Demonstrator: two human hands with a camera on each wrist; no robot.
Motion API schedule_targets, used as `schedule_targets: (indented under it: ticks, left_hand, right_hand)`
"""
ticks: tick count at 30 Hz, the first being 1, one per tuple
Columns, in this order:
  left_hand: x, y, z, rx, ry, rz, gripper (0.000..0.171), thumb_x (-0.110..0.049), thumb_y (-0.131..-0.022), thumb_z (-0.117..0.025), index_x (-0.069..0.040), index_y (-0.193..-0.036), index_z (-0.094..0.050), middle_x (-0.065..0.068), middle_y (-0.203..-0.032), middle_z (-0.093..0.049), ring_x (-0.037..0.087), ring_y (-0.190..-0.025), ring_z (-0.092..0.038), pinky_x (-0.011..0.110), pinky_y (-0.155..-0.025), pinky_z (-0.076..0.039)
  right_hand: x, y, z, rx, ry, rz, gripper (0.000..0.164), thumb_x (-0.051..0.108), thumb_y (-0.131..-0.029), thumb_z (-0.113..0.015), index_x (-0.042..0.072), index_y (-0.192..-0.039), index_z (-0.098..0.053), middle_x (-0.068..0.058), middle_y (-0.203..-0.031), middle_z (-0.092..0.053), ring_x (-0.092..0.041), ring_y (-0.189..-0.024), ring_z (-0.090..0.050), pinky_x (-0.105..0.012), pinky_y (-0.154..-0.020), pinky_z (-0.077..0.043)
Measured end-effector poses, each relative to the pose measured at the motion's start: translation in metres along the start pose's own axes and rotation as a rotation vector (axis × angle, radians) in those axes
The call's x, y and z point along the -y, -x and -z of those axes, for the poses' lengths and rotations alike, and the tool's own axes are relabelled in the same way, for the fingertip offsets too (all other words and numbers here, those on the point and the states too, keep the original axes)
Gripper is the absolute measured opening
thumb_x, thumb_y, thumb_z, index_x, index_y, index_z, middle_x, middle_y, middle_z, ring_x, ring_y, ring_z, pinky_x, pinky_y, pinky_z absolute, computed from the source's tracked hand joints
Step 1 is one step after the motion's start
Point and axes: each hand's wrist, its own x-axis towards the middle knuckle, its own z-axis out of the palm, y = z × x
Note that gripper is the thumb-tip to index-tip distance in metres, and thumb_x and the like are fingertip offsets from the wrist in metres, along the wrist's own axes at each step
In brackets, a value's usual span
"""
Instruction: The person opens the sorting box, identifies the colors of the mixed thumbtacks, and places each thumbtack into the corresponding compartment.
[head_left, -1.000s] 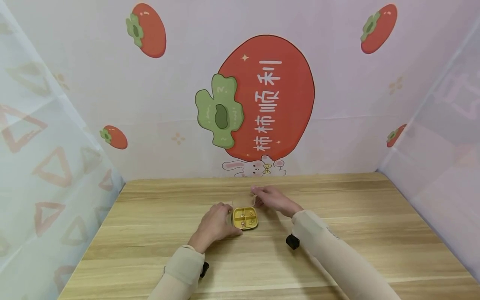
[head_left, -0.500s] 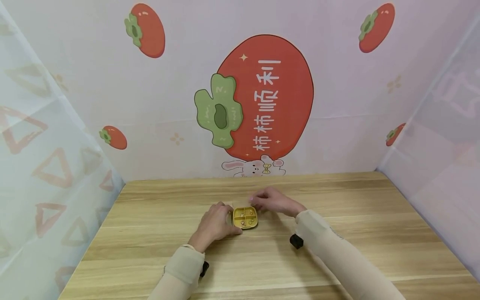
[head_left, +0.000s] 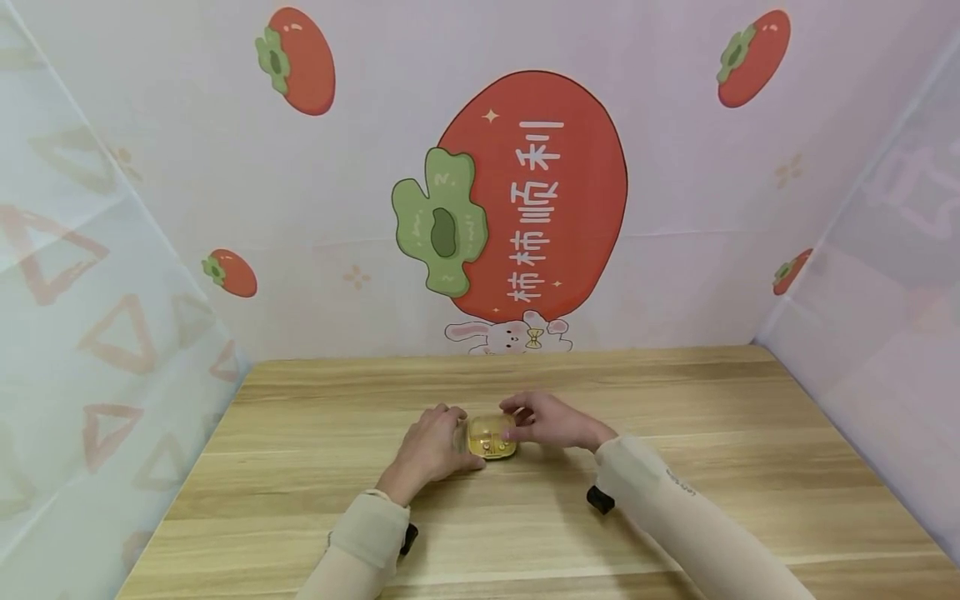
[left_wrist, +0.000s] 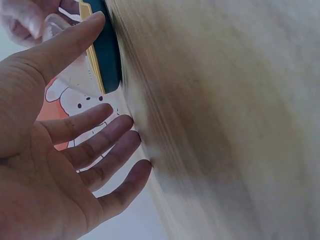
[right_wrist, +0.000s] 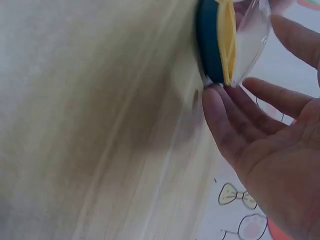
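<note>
On the table sits a small pill box (head_left: pixel 491 456) with a yellow four-compartment tray, a dark teal base (left_wrist: pixel 107 55) and a clear lid (right_wrist: pixel 252 37). Small pieces lie in its compartments. In both wrist views the lid tilts over the tray, not flush with it. My left hand (head_left: pixel 433 446) braces the box's left side, its thumb (left_wrist: pixel 90 30) against the teal base and the other fingers stretched out towards the table. From the right, my right hand (head_left: pixel 551 419) reaches over the box. Its thumb touches the lid, and its fingers (right_wrist: pixel 275 97) extend by the box's edge.
The box stands towards the back of a wood-grain table (head_left: pixel 300 467). A printed backdrop (head_left: pixel 360 317) with persimmons and a rabbit rises behind it, and pale cloth walls stand at both sides. A black wrist device (head_left: pixel 600 500) hangs under the right sleeve.
The clear lid has swung from upright at the back down over the tray. My right hand has moved with it, towards the front of the box. The left hand has stayed in place.
</note>
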Motion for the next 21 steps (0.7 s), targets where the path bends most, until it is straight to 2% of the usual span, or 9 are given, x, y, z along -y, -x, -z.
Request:
schedule_targets:
  ticks: [4, 8, 11, 16, 21]
  left_hand:
    - [0.000, 0.000, 0.000, 0.004, -0.004, -0.013, 0.077, -0.042, -0.068, -0.095, -0.002, -0.127, -0.065, 0.011, -0.112, -0.062, 0.029, -0.101, -0.056, 0.051, -0.090, -0.049]
    - [0.001, 0.000, 0.004, 0.030, 0.008, -0.046, 0.081, -0.044, -0.069, -0.093, -0.003, -0.132, -0.063, 0.012, -0.116, -0.062, 0.032, -0.105, -0.057, 0.052, -0.091, -0.048]
    - [0.000, -0.002, 0.009, 0.076, 0.042, -0.063, 0.081, -0.045, -0.075, -0.090, -0.003, -0.137, -0.060, 0.014, -0.120, -0.062, 0.033, -0.108, -0.056, 0.053, -0.093, -0.048]
    - [0.001, -0.007, 0.016, 0.137, 0.094, -0.064, 0.069, -0.039, -0.082, -0.085, -0.004, -0.137, -0.062, 0.016, -0.122, -0.062, 0.032, -0.110, -0.057, 0.053, -0.094, -0.048]
    - [0.002, -0.011, 0.016, 0.152, 0.116, -0.065, 0.065, -0.036, -0.081, -0.087, -0.003, -0.132, -0.065, 0.016, -0.123, -0.064, 0.033, -0.112, -0.059, 0.054, -0.096, -0.048]
  right_hand:
    - [0.001, 0.001, -0.006, -0.012, 0.135, 0.073, 0.057, 0.021, -0.092, -0.078, -0.009, -0.136, -0.056, -0.015, -0.119, -0.062, -0.026, -0.106, -0.061, -0.041, -0.091, -0.053]
    - [0.003, 0.002, -0.011, -0.034, 0.241, 0.105, 0.057, 0.018, -0.090, -0.080, -0.010, -0.134, -0.057, -0.015, -0.117, -0.060, -0.024, -0.102, -0.059, -0.041, -0.088, -0.052]
    - [0.005, 0.003, -0.010, -0.031, 0.274, 0.096, 0.058, 0.019, -0.089, -0.080, -0.008, -0.135, -0.057, -0.014, -0.119, -0.059, -0.022, -0.102, -0.059, -0.039, -0.087, -0.052]
    - [0.007, 0.000, -0.008, -0.010, 0.295, 0.062, 0.062, 0.023, -0.087, -0.083, -0.006, -0.136, -0.058, -0.012, -0.119, -0.059, -0.021, -0.101, -0.059, -0.039, -0.090, -0.052]
    - [0.010, -0.004, -0.008, 0.005, 0.336, 0.037, 0.060, 0.022, -0.084, -0.086, -0.004, -0.132, -0.062, -0.010, -0.114, -0.061, -0.020, -0.097, -0.058, -0.037, -0.086, -0.052]
